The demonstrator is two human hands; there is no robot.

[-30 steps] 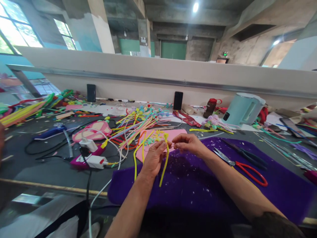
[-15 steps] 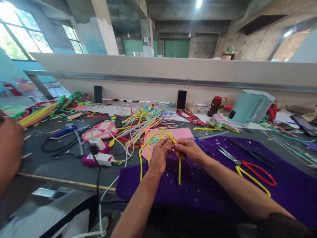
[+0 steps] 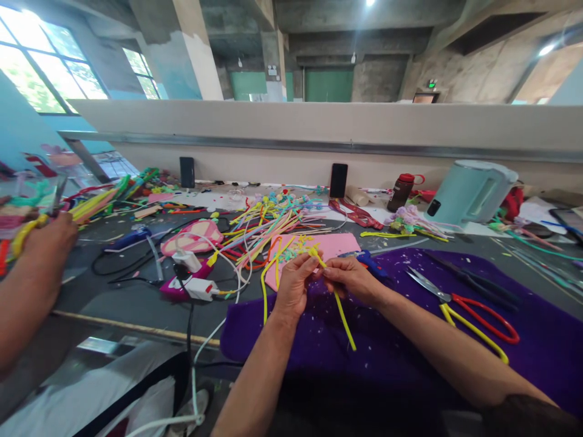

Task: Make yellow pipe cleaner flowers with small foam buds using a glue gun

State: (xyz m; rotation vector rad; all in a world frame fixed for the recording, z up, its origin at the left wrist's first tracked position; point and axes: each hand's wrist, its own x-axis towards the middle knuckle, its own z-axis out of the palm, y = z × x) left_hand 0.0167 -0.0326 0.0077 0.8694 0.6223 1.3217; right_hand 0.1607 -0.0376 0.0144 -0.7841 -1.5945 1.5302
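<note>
Over the dark purple fabric cloth (image 3: 392, 340), the bare left hand (image 3: 296, 280) and bare right hand (image 3: 354, 277) pinch a thin fuzzy yellow stem (image 3: 345, 321), which could kink if twisted too tightly.

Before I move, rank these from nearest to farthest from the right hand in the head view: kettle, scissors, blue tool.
1. Blue tool: just beyond the right hand.
2. Scissors: to the right, on the purple cloth.
3. Kettle: back right, beyond the purple cloth.
</note>
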